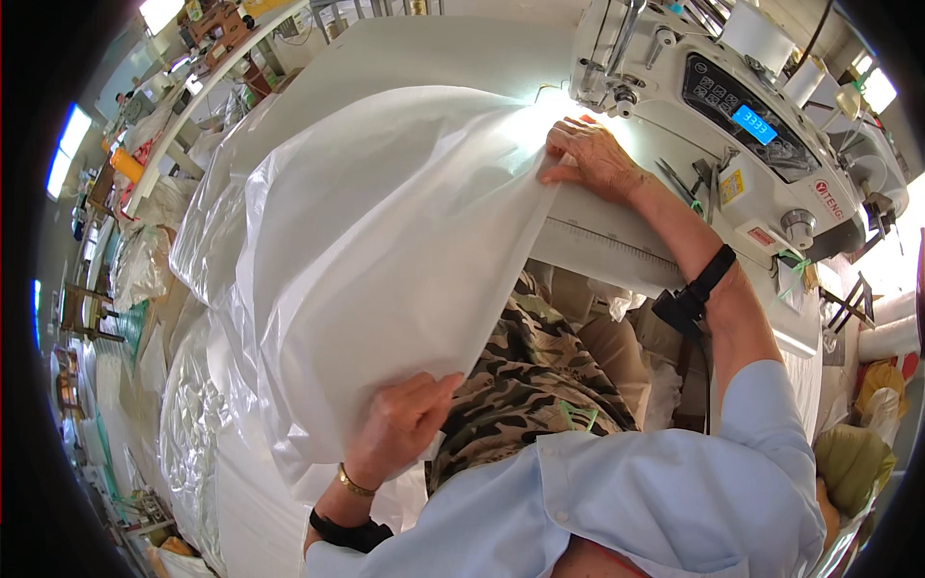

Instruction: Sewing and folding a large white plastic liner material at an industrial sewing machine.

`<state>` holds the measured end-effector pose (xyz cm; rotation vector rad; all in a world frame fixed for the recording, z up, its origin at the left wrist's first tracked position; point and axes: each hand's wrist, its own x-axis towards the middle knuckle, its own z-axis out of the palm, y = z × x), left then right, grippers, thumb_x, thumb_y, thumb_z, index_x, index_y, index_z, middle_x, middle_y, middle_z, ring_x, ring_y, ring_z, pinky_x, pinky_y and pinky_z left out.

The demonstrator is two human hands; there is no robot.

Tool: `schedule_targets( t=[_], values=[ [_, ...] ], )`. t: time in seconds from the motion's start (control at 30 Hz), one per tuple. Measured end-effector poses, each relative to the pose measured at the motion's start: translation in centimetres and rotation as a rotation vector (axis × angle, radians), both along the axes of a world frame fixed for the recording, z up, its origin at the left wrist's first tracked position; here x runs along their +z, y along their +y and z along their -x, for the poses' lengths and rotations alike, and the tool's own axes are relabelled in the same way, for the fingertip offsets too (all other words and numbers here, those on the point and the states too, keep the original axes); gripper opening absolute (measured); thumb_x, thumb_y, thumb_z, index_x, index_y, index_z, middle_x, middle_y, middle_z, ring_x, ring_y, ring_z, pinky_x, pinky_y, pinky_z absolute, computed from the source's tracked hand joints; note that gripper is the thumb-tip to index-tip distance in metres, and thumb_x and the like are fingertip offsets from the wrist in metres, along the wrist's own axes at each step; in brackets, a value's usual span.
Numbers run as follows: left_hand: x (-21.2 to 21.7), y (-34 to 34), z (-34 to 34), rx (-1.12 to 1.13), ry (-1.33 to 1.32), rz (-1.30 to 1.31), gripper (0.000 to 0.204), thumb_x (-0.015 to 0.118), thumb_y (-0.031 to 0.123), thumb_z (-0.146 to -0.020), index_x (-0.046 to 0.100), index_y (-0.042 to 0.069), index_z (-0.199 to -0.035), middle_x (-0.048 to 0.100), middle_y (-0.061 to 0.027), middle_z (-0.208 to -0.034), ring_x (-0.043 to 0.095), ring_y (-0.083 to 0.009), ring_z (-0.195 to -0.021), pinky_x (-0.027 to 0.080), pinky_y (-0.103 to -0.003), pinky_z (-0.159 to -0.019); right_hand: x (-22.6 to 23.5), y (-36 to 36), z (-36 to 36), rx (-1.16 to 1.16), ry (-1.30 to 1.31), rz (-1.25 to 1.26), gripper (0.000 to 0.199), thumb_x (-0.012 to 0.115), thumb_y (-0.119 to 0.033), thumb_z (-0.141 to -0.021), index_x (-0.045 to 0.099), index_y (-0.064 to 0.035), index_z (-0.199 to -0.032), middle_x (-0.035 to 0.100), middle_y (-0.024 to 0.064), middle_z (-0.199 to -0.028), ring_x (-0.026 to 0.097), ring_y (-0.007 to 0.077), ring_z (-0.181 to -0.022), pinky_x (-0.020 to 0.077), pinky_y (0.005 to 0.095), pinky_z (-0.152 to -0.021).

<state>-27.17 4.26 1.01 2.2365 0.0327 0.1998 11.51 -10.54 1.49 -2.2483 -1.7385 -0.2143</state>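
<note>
A large sheet of thin white fabric (385,231) spreads over the table and drops toward my lap. My left hand (405,424) is closed on its near edge, just above my camouflage-patterned apron (520,356). At the far end of that edge, my right hand (597,159) pinches the fabric close to the needle area of a white sewing machine (665,67). A bright lamp glares there, so the needle and presser foot cannot be made out clearly. Between my hands the edge runs fairly straight and taut.
Scissors (679,178) lie beside the machine's base, right of my right hand. A ruler strip (612,238) runs along the table's front edge. Clear plastic sheeting (193,424) heaps at the left. Thread cones (805,82) stand behind the machine, and an olive-green bundle (853,467) sits at the right.
</note>
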Motion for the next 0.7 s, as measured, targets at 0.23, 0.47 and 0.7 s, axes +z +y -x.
schedule_targets(
  t=[0.23,0.47,0.7],
  values=[
    [-1.7,-1.2,-0.5,-0.149,-0.061,-0.127,0.032,0.059,-0.003,-0.079,0.063,-0.001,-0.111,0.051,-0.009,-0.071,0.053,-0.0256,-0.055,0.045,-0.037,-0.052,-1.2,-0.3,0.9,-0.139,-0.23,-0.142,0.047,0.06,-0.049,-0.084,0.055,-0.0034,-0.09,0.058,0.0127,-0.094,0.058,0.0289,-0.095,0.0474,0.0399,-0.085],
    [-2.9,-1.4,-0.6,-0.164,-0.104,-0.224,0.033,0.058,-0.005,-0.078,0.064,-0.001,-0.11,0.051,-0.0094,-0.071,0.054,-0.0248,-0.055,0.045,-0.036,-0.05,-1.6,-1.0,6.0,-0.46,-0.133,0.048,0.055,0.059,-0.047,-0.087,0.058,0.0029,-0.11,0.062,0.0154,-0.106,0.058,0.0296,-0.104,0.0464,0.0401,-0.091],
    [-3.5,-2.0,-1.2,-0.148,-0.155,-0.32,0.035,0.06,-0.002,-0.075,0.063,-0.002,-0.11,0.052,-0.0086,-0.072,0.055,-0.024,-0.057,0.045,-0.036,-0.049,-1.2,-1.9,6.1,-0.433,-0.055,0.001,0.059,0.056,-0.051,-0.088,0.061,0.0018,-0.115,0.057,0.0144,-0.129,0.053,0.0295,-0.119,0.0364,0.0419,-0.104]
  ],
)
